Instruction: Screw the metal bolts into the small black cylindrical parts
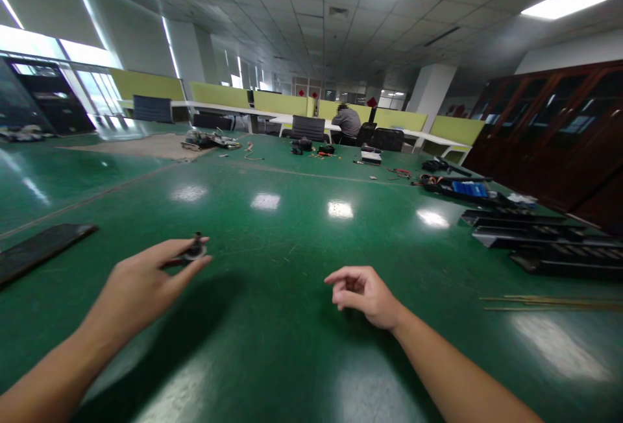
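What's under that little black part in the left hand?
Below the small black part pinched in the left hand lie the green table and the hand's dark shadow. The fingers cover the part's underside, so that cannot be seen.

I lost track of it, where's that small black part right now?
In the head view the small black part is pinched in the left hand, left of centre over the green table.

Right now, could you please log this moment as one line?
left hand: pinching small black round part | right hand: empty, curled | surface: glossy green table
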`<state>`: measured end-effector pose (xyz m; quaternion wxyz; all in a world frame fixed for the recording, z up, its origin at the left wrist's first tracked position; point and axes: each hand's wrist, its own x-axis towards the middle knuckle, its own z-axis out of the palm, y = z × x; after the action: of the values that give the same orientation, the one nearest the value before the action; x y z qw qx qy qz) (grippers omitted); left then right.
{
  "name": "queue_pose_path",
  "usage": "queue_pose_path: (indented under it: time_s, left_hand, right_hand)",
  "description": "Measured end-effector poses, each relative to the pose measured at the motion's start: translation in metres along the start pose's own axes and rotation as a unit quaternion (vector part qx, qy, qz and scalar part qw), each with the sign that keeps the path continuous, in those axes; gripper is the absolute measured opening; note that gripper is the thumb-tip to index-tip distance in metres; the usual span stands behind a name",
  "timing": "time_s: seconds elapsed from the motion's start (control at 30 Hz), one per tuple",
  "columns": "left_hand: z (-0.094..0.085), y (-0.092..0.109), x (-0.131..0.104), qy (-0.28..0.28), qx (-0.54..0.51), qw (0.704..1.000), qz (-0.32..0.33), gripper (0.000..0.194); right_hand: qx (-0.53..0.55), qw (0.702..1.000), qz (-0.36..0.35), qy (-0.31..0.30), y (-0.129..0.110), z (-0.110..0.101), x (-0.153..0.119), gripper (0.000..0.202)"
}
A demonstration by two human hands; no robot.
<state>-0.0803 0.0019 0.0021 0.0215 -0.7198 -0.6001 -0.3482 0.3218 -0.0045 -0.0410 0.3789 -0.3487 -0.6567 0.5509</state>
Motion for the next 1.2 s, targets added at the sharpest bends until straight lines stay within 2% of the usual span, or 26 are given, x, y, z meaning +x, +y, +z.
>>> queue_pose_path:
  time_s: [0.07,0.17,0.23,0.3,0.37,0.43,0.5,0.7,0.97,1.07,1.2]
  left_hand:
    - [0.022,0.037,0.009,-0.042,-0.045,0.996,0.058,0.040]
    - [0.049,0.093,0.011,-0.120,-0.107,0.976,0.143,0.033]
    - [0.061,0.117,0.005,-0.148,-0.136,0.967,0.154,0.043]
    - [0.069,0.128,-0.004,-0.160,-0.167,0.962,0.149,0.047]
    - [0.074,0.130,-0.014,-0.168,-0.192,0.954,0.156,0.037]
    - [0.078,0.127,-0.022,-0.177,-0.205,0.946,0.179,0.026]
    - [0.081,0.125,-0.028,-0.181,-0.214,0.938,0.204,0.024]
    - [0.088,0.125,-0.030,-0.193,-0.236,0.925,0.224,0.022]
    - [0.094,0.120,-0.031,-0.203,-0.257,0.927,0.185,0.041]
    - [0.095,0.121,-0.031,-0.208,-0.252,0.930,0.169,0.032]
    - [0.095,0.124,-0.032,-0.206,-0.263,0.925,0.183,0.026]
  right_hand:
    - [0.000,0.999,-0.017,0.048,0.001,-0.007,0.001,0.036]
    - [-0.030,0.996,-0.035,0.072,-0.002,-0.008,0.001,0.034]
    - [-0.085,0.993,-0.047,0.060,-0.008,-0.003,-0.001,0.035]
    - [-0.160,0.985,-0.050,0.032,-0.014,0.006,-0.003,0.037]
    - [-0.221,0.975,-0.036,0.005,-0.019,0.016,-0.006,0.047]
    - [-0.271,0.962,-0.034,0.010,-0.022,0.025,-0.007,0.055]
    - [-0.295,0.955,-0.038,0.013,-0.024,0.030,-0.008,0.055]
    - [-0.352,0.932,-0.083,-0.004,-0.023,0.030,-0.009,0.039]
    - [-0.352,0.930,-0.100,0.004,-0.025,0.028,-0.009,0.028]
    - [-0.352,0.930,-0.103,0.005,-0.025,0.028,-0.009,0.024]
    - [-0.357,0.928,-0.109,-0.006,-0.019,0.028,-0.009,0.017]
